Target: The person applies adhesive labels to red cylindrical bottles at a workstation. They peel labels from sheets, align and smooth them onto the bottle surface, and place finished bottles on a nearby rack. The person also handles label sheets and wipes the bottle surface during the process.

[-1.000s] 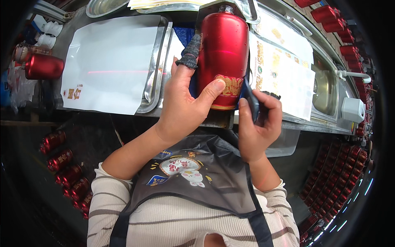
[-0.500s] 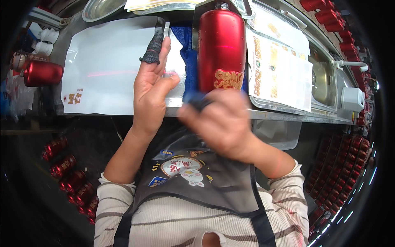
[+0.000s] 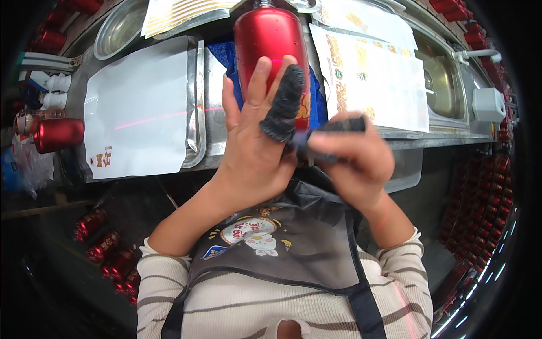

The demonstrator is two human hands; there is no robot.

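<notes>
A glossy red bottle [image 3: 268,39] with gold decoration near its lower end lies on a blue cloth [image 3: 223,55]. My left hand [image 3: 248,141] reaches over the bottle's lower part, its fingers stretched out and apart. A black wrinkled sleeve [image 3: 285,104] covers one of its fingers. Close beside it, my right hand [image 3: 361,161] is curled and smeared by motion. Dark material shows along its fingers, and a small dark blurred thing juts toward my left hand. Whether that is a held thing or a finger sleeve I cannot make out.
A white sheet [image 3: 141,107] on a metal tray lies left. Gold-printed sheets [image 3: 389,96] lie right, before a sink [image 3: 451,85]. Another red bottle [image 3: 59,134] lies far left. A round metal basin [image 3: 119,28] stands at the back. Several red bottles [image 3: 474,209] fill the right side below.
My left hand has moved right from beside the white sheet to the bottle, and its fingers have spread. My right hand has shifted right. The view has turned slightly.
</notes>
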